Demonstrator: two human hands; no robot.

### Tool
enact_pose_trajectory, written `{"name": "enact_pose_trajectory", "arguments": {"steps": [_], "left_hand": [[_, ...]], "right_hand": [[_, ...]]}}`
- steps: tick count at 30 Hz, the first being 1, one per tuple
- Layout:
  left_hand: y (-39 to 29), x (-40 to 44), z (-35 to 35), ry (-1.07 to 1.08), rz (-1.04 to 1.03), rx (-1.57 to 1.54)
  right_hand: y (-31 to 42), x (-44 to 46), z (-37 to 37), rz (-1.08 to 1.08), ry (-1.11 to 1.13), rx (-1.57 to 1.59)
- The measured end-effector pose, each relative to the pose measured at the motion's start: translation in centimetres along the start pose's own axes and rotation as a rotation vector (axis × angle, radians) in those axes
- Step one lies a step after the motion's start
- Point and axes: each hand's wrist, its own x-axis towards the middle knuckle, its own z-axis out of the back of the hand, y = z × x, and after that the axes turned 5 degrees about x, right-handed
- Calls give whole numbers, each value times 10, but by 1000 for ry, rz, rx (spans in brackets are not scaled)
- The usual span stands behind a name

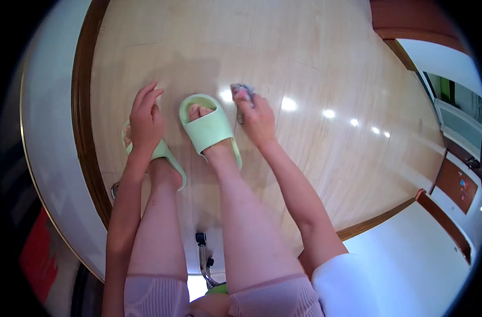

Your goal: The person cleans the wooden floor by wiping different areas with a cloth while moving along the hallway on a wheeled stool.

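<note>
My right hand [258, 119] is closed round a small crumpled grey cloth [244, 91] with a pink patch, just to the right of my right foot. Part of the cloth is hidden by my fingers. On the other side, my left hand [146, 120] hangs over my left foot, its fingers loosely stretched and nothing seen in them. It covers part of the left light-green slipper [160, 152]. The right light-green slipper [208, 132] is in full view on my foot, between the two hands.
Beneath my feet is a glossy pale wooden floor [304, 63] with light reflections. A dark wooden baseboard [85, 105] runs along the left wall. Between my legs shows a chrome chair leg with a black caster [200, 239]. White panels [410, 253] edged in brown stand at right.
</note>
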Motion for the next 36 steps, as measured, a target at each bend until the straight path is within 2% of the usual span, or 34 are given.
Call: {"name": "enact_pose_trajectory", "arguments": {"steps": [2,3,4,5,6,8,11,12,14,15,16,17,18,20,23,25,26,27,28,29,32,34,36], "left_hand": [[-2,-1,2,44,12,-3],[-1,0,6,61,21,-4],[1,-1,8,76,34,-2],[4,-4,8,85,48,-2],[5,-6,7,95,65,0],[1,-4,5,101,79,-34],[5,5,5,109,43,-2],[6,9,4,114,19,20],[7,17,4,153,69,20],[9,21,5,169,94,21],[11,26,3,162,89,29],[14,29,3,160,86,37],[17,33,1,162,82,43],[27,38,-5,153,86,69],[30,50,-7,171,94,104],[40,59,-7,175,101,114],[48,61,-6,182,103,113],[57,64,-4,187,104,111],[67,69,-2,193,100,109],[60,81,-16,202,96,109],[78,99,-22,240,103,148],[85,117,-25,257,117,229],[77,138,-31,263,132,344]], "right_hand": [[-31,-9,15,-142,-53,-38],[-69,-17,18,-112,-113,-127],[-76,-21,41,-212,-151,-58],[-104,-30,52,-379,-104,-142],[-125,-35,67,-331,-142,-241],[-159,-36,87,-485,-176,-346],[-126,4,106,-489,-232,-69],[-97,26,102,-400,-170,1],[-37,79,73,2,-230,111],[-1,99,45,-15,-175,282],[35,120,16,-11,-118,313],[66,137,-13,80,-99,384],[90,151,-33,120,59,423],[126,165,-78,195,183,334],[95,178,-108,324,-7,453],[53,182,-57,20,70,632],[23,178,-51,88,-58,459],[1,166,-27,-81,-39,418],[-22,152,-6,-16,-167,245],[-76,140,18,-7,-201,230],[-131,86,66,-233,-268,-48],[-170,56,66,-581,-287,-204],[-145,86,64,-366,-384,-80]]}}
